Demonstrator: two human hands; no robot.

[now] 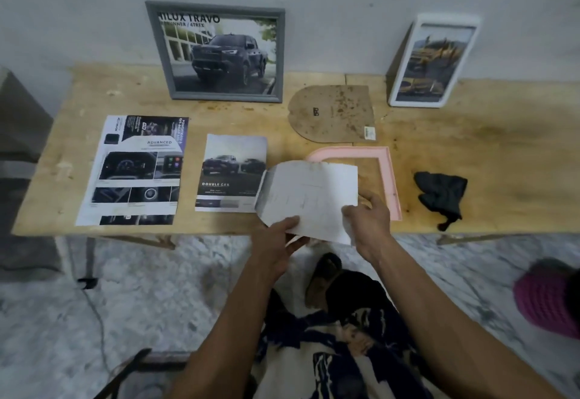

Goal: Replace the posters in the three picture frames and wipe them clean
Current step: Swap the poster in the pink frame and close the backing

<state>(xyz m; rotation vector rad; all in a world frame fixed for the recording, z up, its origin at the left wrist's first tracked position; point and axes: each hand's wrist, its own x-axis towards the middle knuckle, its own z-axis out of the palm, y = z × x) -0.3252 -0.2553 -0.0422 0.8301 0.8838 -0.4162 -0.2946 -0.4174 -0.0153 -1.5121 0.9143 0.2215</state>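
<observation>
Now your table (470,135) fills the view, wooden, its far edge against the wall. At 11 o'clock a grey frame (216,51) leans on the wall with a truck poster behind its glass; at 1 o'clock a white frame (434,61) leans likewise, holding a yellow-toned picture. At 9 o'clock lies a large leaflet (133,171), flat, printed side up. Just right of it lies a smaller poster (232,172) marked "DOUBLE CAB". At 12 o'clock a brown backing board (332,113), rounded on its left end, lies flat. Below it lies the pink frame (387,172), open, with the table showing through. A black cloth (441,194) lies crumpled at 3 o'clock. You hold a pale sheet (310,194), blank side up, over the pink frame's left part and the poster's right edge. Your left hand (282,241) pinches its near edge; your right hand (372,219) grips its near right corner.
</observation>
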